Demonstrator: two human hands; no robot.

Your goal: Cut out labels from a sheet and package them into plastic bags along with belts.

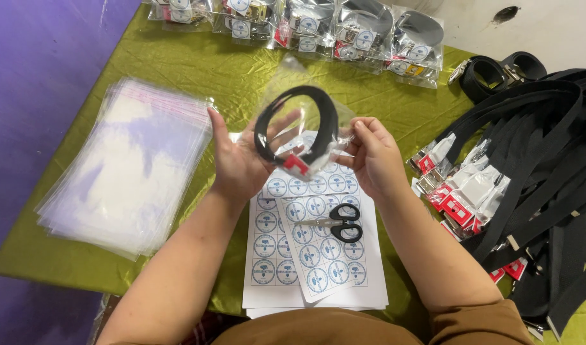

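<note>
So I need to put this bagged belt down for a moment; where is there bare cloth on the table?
Bare green cloth lies between the stack of clear bags, the row of packed belts and the sticker sheets. Another patch lies right of centre, near. The loose black belts crowd the right side; scissors lie on the sheets.

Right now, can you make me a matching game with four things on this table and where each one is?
Things:
1. scissors
2. stack of clear bags
3. coiled black belt
4. pile of loose black belts

Places:
A. at the right side of the table
B. on the sticker sheets
C. at the left side of the table
D. inside a clear bag held by both hands

Pairs: 1-B, 2-C, 3-D, 4-A
</note>
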